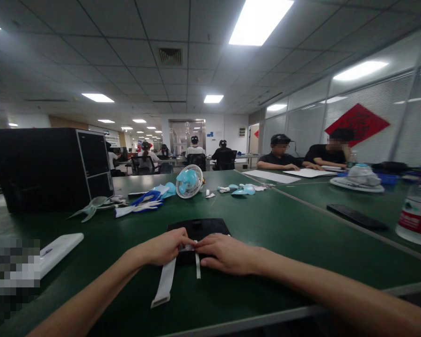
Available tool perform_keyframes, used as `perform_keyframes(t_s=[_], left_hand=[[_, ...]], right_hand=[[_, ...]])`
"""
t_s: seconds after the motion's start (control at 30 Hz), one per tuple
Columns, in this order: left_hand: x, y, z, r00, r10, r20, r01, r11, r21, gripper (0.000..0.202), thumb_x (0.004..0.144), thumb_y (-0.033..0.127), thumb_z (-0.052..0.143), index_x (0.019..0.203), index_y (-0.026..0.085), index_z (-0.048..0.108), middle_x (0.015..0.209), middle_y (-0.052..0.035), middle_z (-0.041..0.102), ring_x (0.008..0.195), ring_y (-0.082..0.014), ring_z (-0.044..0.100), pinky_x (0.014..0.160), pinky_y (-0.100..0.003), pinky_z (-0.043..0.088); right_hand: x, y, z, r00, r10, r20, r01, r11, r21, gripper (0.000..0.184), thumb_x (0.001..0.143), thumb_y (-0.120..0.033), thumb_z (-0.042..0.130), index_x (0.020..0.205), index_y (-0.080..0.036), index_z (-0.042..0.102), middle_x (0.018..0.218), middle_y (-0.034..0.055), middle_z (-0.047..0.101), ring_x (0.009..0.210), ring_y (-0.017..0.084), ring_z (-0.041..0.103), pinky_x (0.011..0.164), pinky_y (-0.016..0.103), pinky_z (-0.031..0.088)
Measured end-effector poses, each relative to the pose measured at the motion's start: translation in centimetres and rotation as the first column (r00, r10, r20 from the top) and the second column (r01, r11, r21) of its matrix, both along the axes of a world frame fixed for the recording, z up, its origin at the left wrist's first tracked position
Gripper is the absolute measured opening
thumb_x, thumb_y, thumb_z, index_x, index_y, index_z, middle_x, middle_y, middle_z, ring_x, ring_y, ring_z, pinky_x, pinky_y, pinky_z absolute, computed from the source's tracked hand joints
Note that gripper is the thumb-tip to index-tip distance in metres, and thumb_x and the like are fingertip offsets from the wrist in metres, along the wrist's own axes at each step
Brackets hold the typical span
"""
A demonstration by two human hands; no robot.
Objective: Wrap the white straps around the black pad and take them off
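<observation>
My left hand (168,247) and my right hand (224,252) meet over the near edge of a flat black device (199,228) on the green table (266,234). Both hands have their fingers curled in a pinch at the top of a white ribbon cable (165,283), which trails toward me across the table. A thinner white strip (198,267) hangs between the two hands. What lies right under the fingertips is hidden.
A black computer case (49,168) stands at the left. A small blue fan (189,181), blue-white gloves (143,202) and fan parts lie behind. A white flat device (58,250) is left; a keyboard (358,216) and bottle (419,210) right. People sit at the far tables.
</observation>
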State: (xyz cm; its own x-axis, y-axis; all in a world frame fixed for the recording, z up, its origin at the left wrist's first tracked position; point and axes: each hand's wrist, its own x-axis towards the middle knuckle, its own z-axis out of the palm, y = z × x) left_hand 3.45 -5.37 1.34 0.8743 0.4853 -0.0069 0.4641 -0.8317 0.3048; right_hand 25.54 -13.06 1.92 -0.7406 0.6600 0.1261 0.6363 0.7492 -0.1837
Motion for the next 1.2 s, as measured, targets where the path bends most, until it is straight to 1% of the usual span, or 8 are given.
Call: perform_keyframes(t_s=[0.1,0.2,0.4,0.57,0.7,0.9,1.07,1.2], left_hand=[[-0.1,0.0,0.0,1.000,-0.003,0.004,0.003,1.000,0.000,0.048,0.081,0.009,0.038,0.120,0.031,0.054,0.107,-0.0020,0.052,0.097,-0.0154,0.051,0.087,-0.027,0.039],[-0.3,0.3,0.1,1.000,0.007,-0.003,-0.007,1.000,0.005,0.043,0.083,0.012,0.040,0.118,0.031,0.056,0.108,-0.0019,0.052,0.096,-0.0155,0.052,0.086,-0.028,0.039],[-0.5,0.2,0.6,0.999,0.042,0.001,-0.042,0.999,-0.024,0.035,0.085,0.017,0.043,0.113,0.030,0.060,0.111,-0.0008,0.054,0.098,-0.0156,0.052,0.087,-0.028,0.040],[-0.5,0.1,0.9,0.999,0.048,0.004,-0.048,0.999,-0.014,0.030,0.082,0.016,0.047,0.104,0.027,0.064,0.107,-0.0003,0.056,0.098,-0.0154,0.053,0.089,-0.028,0.041],[-0.7,0.4,0.8,0.997,0.082,0.000,-0.082,0.997,-0.015,0.023,0.082,0.020,0.049,0.099,0.025,0.063,0.105,-0.0006,0.057,0.095,-0.0157,0.054,0.084,-0.028,0.043],[-1.2,1.0,0.5,0.991,0.130,-0.017,-0.130,0.991,-0.002,0.016,0.080,0.024,0.051,0.091,0.022,0.062,0.098,-0.0010,0.058,0.086,-0.0152,0.055,0.073,-0.026,0.043],[-1.4,1.1,0.4,0.988,0.155,-0.027,-0.156,0.988,-0.019,0.014,0.080,0.024,0.050,0.089,0.022,0.061,0.097,-0.0012,0.058,0.085,-0.0154,0.055,0.071,-0.025,0.043],[-1.5,1.3,0.3,0.983,0.178,-0.041,-0.180,0.982,-0.052,0.014,0.080,0.026,0.051,0.090,0.023,0.061,0.098,-0.0012,0.058,0.086,-0.0155,0.055,0.072,-0.026,0.043]], right_hand=[[0.3,0.2,0.0,1.000,-0.011,-0.017,0.010,1.000,-0.028,0.044,0.093,-0.041,0.037,0.124,-0.016,0.056,0.126,0.0104,0.056,0.118,0.020,0.048,0.102,0.035,0.033],[0.8,0.5,0.1,0.999,-0.007,-0.037,0.005,0.999,-0.052,0.044,0.094,-0.040,0.035,0.123,-0.015,0.057,0.123,0.0100,0.058,0.116,0.018,0.050,0.101,0.033,0.035],[2.2,1.1,0.5,0.998,-0.052,-0.041,0.049,0.995,-0.082,0.041,0.094,-0.036,0.035,0.116,-0.014,0.062,0.120,0.0091,0.060,0.109,0.017,0.054,0.097,0.031,0.039],[3.2,1.3,1.0,0.997,-0.079,-0.010,0.078,0.994,-0.070,0.036,0.093,-0.033,0.039,0.103,-0.014,0.068,0.112,0.0089,0.063,0.098,0.016,0.058,0.088,0.029,0.043],[4.4,1.6,1.6,0.996,-0.092,0.012,0.093,0.993,-0.073,0.030,0.090,-0.030,0.046,0.097,-0.014,0.070,0.105,0.0083,0.063,0.086,0.014,0.059,0.078,0.026,0.045],[6.2,2.2,2.4,0.995,-0.099,0.020,0.101,0.983,-0.153,0.023,0.085,-0.025,0.054,0.093,-0.014,0.072,0.098,0.0072,0.063,0.082,0.013,0.059,0.074,0.023,0.045],[7.0,2.7,2.4,0.992,-0.125,0.005,0.123,0.969,-0.215,0.020,0.080,-0.023,0.059,0.091,-0.016,0.074,0.093,0.0053,0.064,0.079,0.012,0.059,0.074,0.023,0.045],[7.2,2.8,2.2,0.988,-0.152,-0.008,0.146,0.963,-0.225,0.019,0.078,-0.022,0.060,0.090,-0.016,0.073,0.093,0.0046,0.063,0.078,0.012,0.058,0.071,0.022,0.044]])
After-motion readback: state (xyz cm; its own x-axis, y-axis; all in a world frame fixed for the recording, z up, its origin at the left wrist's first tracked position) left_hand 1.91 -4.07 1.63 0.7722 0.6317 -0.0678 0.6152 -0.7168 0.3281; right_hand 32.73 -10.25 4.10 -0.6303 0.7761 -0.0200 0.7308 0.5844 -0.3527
